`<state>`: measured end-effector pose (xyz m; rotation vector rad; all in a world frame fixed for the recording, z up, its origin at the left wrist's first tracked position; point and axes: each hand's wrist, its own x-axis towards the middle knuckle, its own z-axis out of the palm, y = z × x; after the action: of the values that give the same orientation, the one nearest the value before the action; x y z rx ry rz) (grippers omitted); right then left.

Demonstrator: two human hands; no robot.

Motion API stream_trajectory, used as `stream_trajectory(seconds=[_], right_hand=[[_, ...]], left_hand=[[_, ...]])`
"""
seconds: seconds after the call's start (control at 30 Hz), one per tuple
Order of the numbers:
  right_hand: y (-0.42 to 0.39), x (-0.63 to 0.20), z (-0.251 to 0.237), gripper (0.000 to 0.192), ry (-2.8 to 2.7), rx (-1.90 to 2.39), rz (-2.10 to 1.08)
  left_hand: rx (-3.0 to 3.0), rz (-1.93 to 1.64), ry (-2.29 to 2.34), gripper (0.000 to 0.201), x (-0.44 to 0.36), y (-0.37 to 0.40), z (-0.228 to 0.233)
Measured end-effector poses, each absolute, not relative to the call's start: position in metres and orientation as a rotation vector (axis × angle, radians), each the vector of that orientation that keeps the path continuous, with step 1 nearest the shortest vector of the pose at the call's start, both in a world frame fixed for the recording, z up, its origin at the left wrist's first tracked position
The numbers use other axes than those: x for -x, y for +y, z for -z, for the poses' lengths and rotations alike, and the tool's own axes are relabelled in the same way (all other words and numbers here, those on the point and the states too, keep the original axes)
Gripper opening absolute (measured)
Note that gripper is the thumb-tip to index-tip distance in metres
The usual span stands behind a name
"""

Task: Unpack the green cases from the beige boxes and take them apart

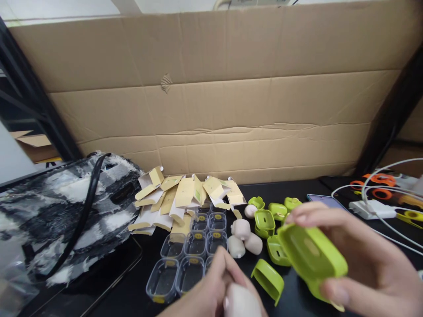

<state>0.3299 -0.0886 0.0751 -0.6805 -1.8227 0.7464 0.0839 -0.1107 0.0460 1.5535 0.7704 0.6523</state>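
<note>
A: What's in hand now?

B: The right hand point(370, 264) grips a glossy lime-green plastic case shell point(312, 259), near right; the left hand point(214, 290) pinches a smooth, pale, rounded insert point(241, 301) at the near edge. Looks like the fitting step: the insert wants lining up with the shell's hollow.

A: Around them?

B: Clear plastic tubs point(191, 259), folded cardboard sleeves point(185, 196), more green shells point(269, 215) on the black tabletop point(297, 189).
</note>
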Motion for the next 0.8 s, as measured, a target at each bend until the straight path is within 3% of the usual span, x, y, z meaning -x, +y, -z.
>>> stream_trajectory(seconds=[0.1,0.27,0.47,0.63,0.73,0.8], right_hand=[[-0.083,-0.337,-0.081,0.039,-1.723,0.735,-0.597],[-0.089,-0.336,-0.076,0.043,-1.810,0.654,-0.686],[-0.091,-0.337,-0.074,0.044,-1.928,0.555,-0.706],[-0.087,-0.325,-0.066,0.046,-1.964,0.690,-0.664],[-0.085,-0.313,-0.052,0.052,-1.929,0.753,-0.552],[-0.086,-0.307,-0.044,0.053,-1.942,0.711,-0.513]], left_hand=[[-1.760,-0.726,0.911,0.034,-0.088,-0.099,-0.063],[-2.393,-0.507,1.188,0.037,-0.099,-0.088,-0.081],[-2.724,-0.271,1.209,0.021,-0.107,-0.080,-0.066],[-2.589,-0.482,1.231,0.024,-0.105,-0.084,-0.067],[-2.240,-0.790,1.103,0.002,-0.106,-0.093,-0.067],[-1.849,-0.894,0.960,0.014,-0.110,-0.100,-0.060]])
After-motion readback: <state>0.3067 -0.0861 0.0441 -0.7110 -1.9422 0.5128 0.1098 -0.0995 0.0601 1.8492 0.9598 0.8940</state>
